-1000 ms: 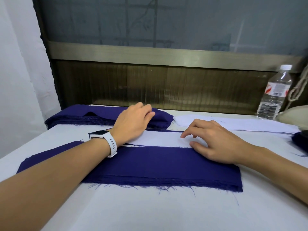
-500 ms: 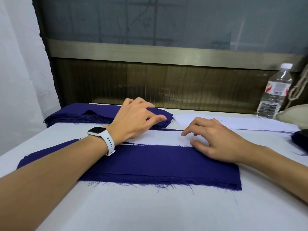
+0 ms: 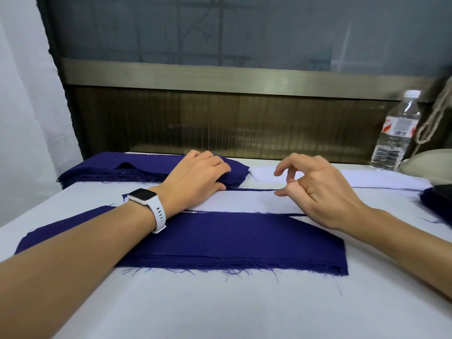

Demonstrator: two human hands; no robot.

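A long purple cloth piece (image 3: 220, 237) with frayed edges lies flat on the white table (image 3: 220, 304). A white strip (image 3: 244, 201) lies along its far edge. Behind it sits a stack of purple cloth pieces (image 3: 137, 165). My left hand (image 3: 195, 179), with a white watch on the wrist, is on the stack's right end, fingers bent over the top and thumb at the front edge, pinching it. My right hand (image 3: 318, 189) hovers just above the white strip with fingers loosely curled and spread, holding nothing.
More white strips (image 3: 354, 179) lie at the back right. A clear water bottle (image 3: 396, 133) stands by the wall, next to a beige object (image 3: 433, 165) and a hanging rope (image 3: 435, 118). Dark purple cloth (image 3: 437, 204) shows at the right edge.
My right hand has lifted off the white strip and its fingers have spread. My left hand's fingers rose, then curled down over the stack's right end.
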